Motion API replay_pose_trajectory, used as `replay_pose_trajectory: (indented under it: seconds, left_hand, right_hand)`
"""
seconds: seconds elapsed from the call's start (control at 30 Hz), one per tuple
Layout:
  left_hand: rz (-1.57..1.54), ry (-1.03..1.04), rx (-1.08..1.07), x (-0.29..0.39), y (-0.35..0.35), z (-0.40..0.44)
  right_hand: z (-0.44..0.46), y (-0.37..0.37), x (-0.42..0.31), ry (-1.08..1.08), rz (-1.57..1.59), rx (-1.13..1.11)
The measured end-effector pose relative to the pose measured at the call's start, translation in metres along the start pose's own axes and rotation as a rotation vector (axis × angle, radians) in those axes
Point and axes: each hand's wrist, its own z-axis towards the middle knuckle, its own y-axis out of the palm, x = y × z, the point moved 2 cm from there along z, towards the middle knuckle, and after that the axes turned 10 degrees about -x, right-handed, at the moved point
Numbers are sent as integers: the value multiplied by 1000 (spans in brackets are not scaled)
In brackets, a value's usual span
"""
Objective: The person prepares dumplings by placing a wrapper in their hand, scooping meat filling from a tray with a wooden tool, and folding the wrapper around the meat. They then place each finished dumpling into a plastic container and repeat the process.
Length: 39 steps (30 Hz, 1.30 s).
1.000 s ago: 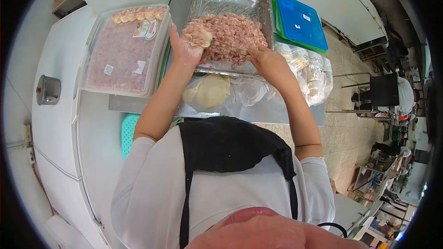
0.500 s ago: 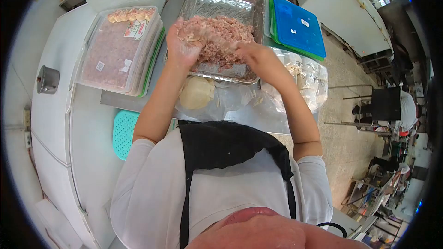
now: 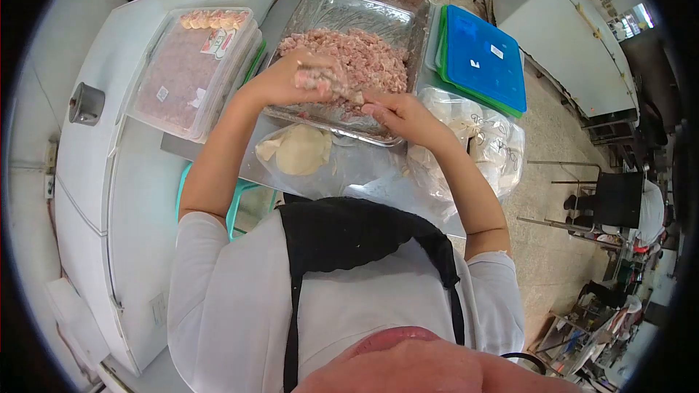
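My left hand [image 3: 291,76] is curled round a round dough wrapper with minced meat [image 3: 313,81], partly hidden by the fingers and blurred. My right hand [image 3: 400,115] grips a thin utensil [image 3: 352,94], its meat-smeared end reaching to the wrapper; its handle is hidden in the fingers. Both hands are over the near part of a metal tray [image 3: 357,1], which holds a heap of pink minced meat [image 3: 375,62]. Just below the tray, pale round wrappers [image 3: 302,151] lie stacked on clear plastic.
At left is a clear box [image 3: 175,84] with filled pieces on its lid. Blue and green lids [image 3: 484,58] and bagged white items [image 3: 499,149] are at right. A metal pot [image 3: 87,104] stands far left. A person [image 3: 650,211] is at far right.
My left hand has turned from palm-up and spread to curled over the wrapper. My right hand has moved slightly left and down with the utensil. The whole view has shifted a little.
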Motion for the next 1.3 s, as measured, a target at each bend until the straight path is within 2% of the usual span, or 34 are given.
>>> replay_pose_trajectory:
  seconds: [0.07,0.17,0.2,0.27,0.3,0.37,0.4,0.43,0.47,0.53,0.57,0.67,0.7,0.73,0.77,0.8,0.83,0.87,0.9,0.97,1.0,1.07,1.1,1.13,1.2,1.27,1.3]
  left_hand:
    - [356,111,60,-38,9,0]
    - [290,3,27,-22,12,5]
    - [291,-1,28,-23,14,7]
    - [109,-275,357,-39,10,7]
    - [109,-276,367,-47,12,8]
    - [82,-108,462,-58,15,10]
    - [77,-109,461,-60,13,11]
    - [146,-259,344,-62,12,14]
    - [217,-402,231,-63,10,16]
    - [127,-358,294,-50,9,1]
    - [35,-316,355,-41,8,-6]
    - [-146,-316,245,16,-1,-27]
    - [-147,-304,244,15,-1,-27]
    - [37,-80,309,18,-3,-27]
    - [220,144,370,23,-4,-28]
    - [217,153,366,23,-6,-29]
    - [255,132,258,23,-6,-28]
    - [293,111,148,22,-7,-28]
    - [290,122,139,23,-11,-29]
    - [439,6,42,21,-19,-34]
    - [440,14,43,19,-21,-41]
    - [370,87,276,14,-27,-60]
    - [367,88,280,13,-34,-66]
    - [358,132,249,12,-41,-69]
    - [353,178,217,13,-54,-83]
    - [255,-23,79,11,-66,-97]
    - [257,-21,84,4,-71,-105]
  right_hand:
    - [7,6,26,-40,19,-83]
    - [19,0,61,-122,-99,-27]
    - [19,-4,53,-125,-97,-29]
    - [15,-24,22,55,-648,199]
    - [11,-15,5,-48,-631,344]
    - [17,1,3,-67,-624,315]
    - [16,11,10,-73,-612,291]
    - [22,12,48,-103,-578,335]
    - [16,-1,55,-100,-585,336]
    - [4,-17,70,314,-690,85]
    - [-3,-23,69,323,-691,95]
    - [-25,-31,32,314,-558,128]
    - [-29,-31,9,239,-335,196]
    - [-30,-28,-9,161,-111,260]
    - [-27,-21,-23,167,-116,266]
    - [-22,-12,-37,64,-123,222]
    - [-18,-4,-48,-37,-130,179]
    - [-15,1,-49,-28,-135,186]
    - [-9,7,-50,12,-129,144]
    - [-3,-1,-61,102,-192,87]
    - [-3,-5,-79,104,-198,91]
    - [-5,-3,-110,213,-517,238]
    - [0,8,-119,112,-441,326]
    - [9,19,-118,113,-443,325]
    - [29,38,-120,-14,-591,297]
    - [40,34,-138,-23,-566,249]
    - [43,33,-153,119,-541,257]
